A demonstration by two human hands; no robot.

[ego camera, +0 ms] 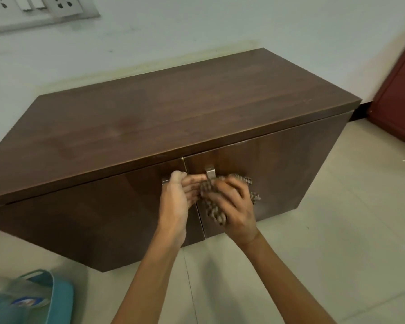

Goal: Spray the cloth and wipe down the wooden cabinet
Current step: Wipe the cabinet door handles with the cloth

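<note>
A dark brown wooden cabinet [173,108] with two front doors stands against the pale wall. A checked brown-and-white cloth [214,206] is bunched against the right door, just below its metal handle [209,172]. My right hand [234,206] grips the cloth and presses it on the door. My left hand [177,202] is beside it at the seam between the doors, fingers touching the cloth's left edge, thumb near the left door's handle [166,181]. No spray bottle can be made out.
A teal plastic item [33,298] with a labelled object in it sits on the tiled floor [337,230] at the bottom left. A dark red door [400,90] stands at the right. A switch-and-socket panel [33,10] is on the wall at the top left.
</note>
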